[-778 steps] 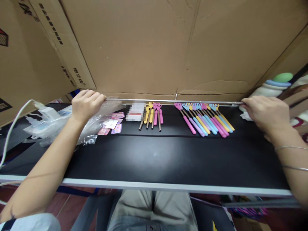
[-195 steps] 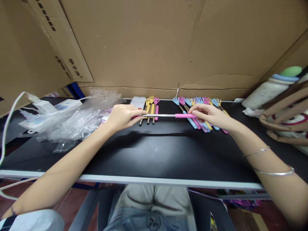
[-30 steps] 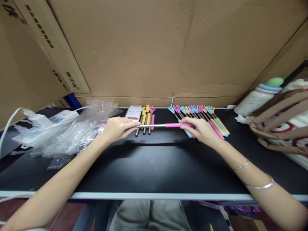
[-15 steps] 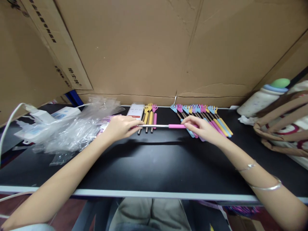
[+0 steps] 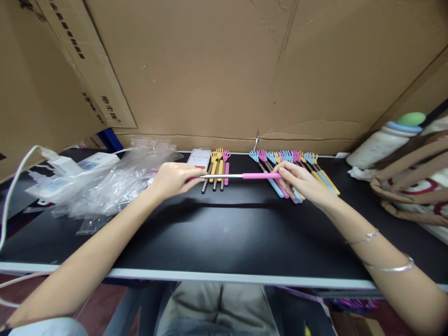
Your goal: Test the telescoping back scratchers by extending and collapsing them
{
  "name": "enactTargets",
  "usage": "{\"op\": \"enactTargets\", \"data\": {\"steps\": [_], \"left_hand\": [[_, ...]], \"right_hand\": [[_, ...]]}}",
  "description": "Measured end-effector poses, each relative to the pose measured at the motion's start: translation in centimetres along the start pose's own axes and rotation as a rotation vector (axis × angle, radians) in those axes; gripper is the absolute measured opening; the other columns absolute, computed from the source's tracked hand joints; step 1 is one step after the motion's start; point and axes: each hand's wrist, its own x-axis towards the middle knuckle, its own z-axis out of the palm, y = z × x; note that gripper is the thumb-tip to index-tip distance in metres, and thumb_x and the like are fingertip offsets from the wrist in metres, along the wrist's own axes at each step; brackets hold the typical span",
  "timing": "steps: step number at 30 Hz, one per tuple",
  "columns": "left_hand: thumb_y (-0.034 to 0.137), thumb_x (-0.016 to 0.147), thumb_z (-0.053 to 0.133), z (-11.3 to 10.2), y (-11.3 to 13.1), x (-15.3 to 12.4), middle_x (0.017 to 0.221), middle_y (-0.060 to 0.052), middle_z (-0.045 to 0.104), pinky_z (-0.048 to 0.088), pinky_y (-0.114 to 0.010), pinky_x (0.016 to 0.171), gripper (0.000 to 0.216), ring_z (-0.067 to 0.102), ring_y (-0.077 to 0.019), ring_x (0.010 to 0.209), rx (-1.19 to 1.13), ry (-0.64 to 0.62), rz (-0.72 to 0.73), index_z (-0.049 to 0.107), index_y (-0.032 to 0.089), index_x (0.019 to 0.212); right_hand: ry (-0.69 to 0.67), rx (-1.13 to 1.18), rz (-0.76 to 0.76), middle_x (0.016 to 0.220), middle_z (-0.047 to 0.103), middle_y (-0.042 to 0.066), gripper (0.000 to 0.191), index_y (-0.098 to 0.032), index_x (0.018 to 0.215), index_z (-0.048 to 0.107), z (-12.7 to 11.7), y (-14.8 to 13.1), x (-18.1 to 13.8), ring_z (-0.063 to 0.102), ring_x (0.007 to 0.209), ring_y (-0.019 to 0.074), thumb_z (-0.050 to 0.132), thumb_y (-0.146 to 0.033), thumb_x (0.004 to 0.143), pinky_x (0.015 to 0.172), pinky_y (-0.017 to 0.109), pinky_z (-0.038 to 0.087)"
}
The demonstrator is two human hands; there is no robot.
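Observation:
Held level above the black table is a telescopic back scratcher (image 5: 259, 176) with a pink grip and a silver rod. My left hand (image 5: 175, 179) is closed round its head end, so most of the head is hidden. The end of the pink grip is pinched by my right hand (image 5: 296, 179). Beyond the rod lie a few yellow and pink back scratchers (image 5: 219, 170) with dark rods. Behind and beside my right hand is a row of several blue, pink and yellow back scratchers (image 5: 276, 186), partly covered by it.
Clear plastic bags (image 5: 115, 186) and a white power strip (image 5: 66, 170) lie on the left of the black table (image 5: 224, 242). A phone (image 5: 199, 158) showing a timer rests at the back. On the right are a white bottle (image 5: 381, 144) and a bag (image 5: 413, 186). Cardboard (image 5: 210, 70) stands behind.
My right hand has shifted slightly right with the pink grip, and more of the rod shows between the hands. The rod is a little higher in view.

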Motion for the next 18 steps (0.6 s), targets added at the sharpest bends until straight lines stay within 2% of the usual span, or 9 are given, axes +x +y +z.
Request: {"op": "enactTargets", "data": {"steps": [3, 7, 11, 15, 18], "left_hand": [[0.039, 0.094, 0.046, -0.1, 0.1, 0.1, 0.077, 0.002, 0.072, 0.036, -0.024, 0.052, 0.028, 0.066, -0.0135, 0.067, 0.033, 0.029, 0.051, 0.071, 0.026, 0.092], [0.039, 0.095, 0.044, -0.2, 0.3, 0.2, 0.078, 0.002, 0.072, 0.034, -0.024, 0.051, 0.030, 0.066, -0.0141, 0.067, 0.038, 0.004, 0.067, 0.070, 0.025, 0.089], [0.042, 0.096, 0.041, -0.1, 0.1, 0.2, 0.081, 0.002, 0.072, 0.034, -0.024, 0.051, 0.033, 0.066, -0.0146, 0.068, 0.020, -0.062, 0.043, 0.069, 0.025, 0.091], [0.047, 0.095, 0.040, -0.1, -0.5, 0.0, 0.083, 0.002, 0.073, 0.033, -0.024, 0.051, 0.036, 0.066, -0.0152, 0.069, 0.019, -0.114, -0.008, 0.069, 0.026, 0.094], [0.049, 0.094, 0.039, -0.1, -0.8, -0.1, 0.083, 0.001, 0.073, 0.034, -0.024, 0.051, 0.038, 0.067, -0.0154, 0.069, 0.027, -0.128, -0.042, 0.070, 0.026, 0.095]], "right_hand": [[-0.046, 0.010, 0.030, 0.046, 0.045, -0.008, 0.036, -0.019, 0.089, 0.045, 0.1, 0.2, 0.0, 0.036, 0.030, 0.0052, 0.037, -0.053, 0.093, 0.032, 0.019, 0.027], [-0.133, 0.008, 0.076, 0.047, 0.046, -0.009, 0.035, -0.019, 0.096, 0.046, 0.2, 0.9, 0.1, 0.034, 0.029, 0.0053, 0.036, -0.052, 0.093, 0.029, 0.018, 0.023], [-0.118, -0.045, 0.103, 0.051, 0.049, -0.007, 0.035, -0.019, 0.094, 0.046, 0.0, 1.2, 0.3, 0.042, 0.033, 0.0063, 0.039, -0.053, 0.092, 0.031, 0.018, 0.028], [-0.097, -0.130, 0.182, 0.054, 0.053, -0.003, 0.040, -0.020, 0.079, 0.043, -0.7, 1.1, 0.4, 0.046, 0.035, 0.0070, 0.039, -0.058, 0.090, 0.032, 0.019, 0.034], [-0.090, -0.150, 0.173, 0.053, 0.053, -0.002, 0.044, -0.020, 0.075, 0.042, -0.8, 1.0, 0.4, 0.047, 0.036, 0.0072, 0.039, -0.062, 0.088, 0.033, 0.019, 0.035]]}}
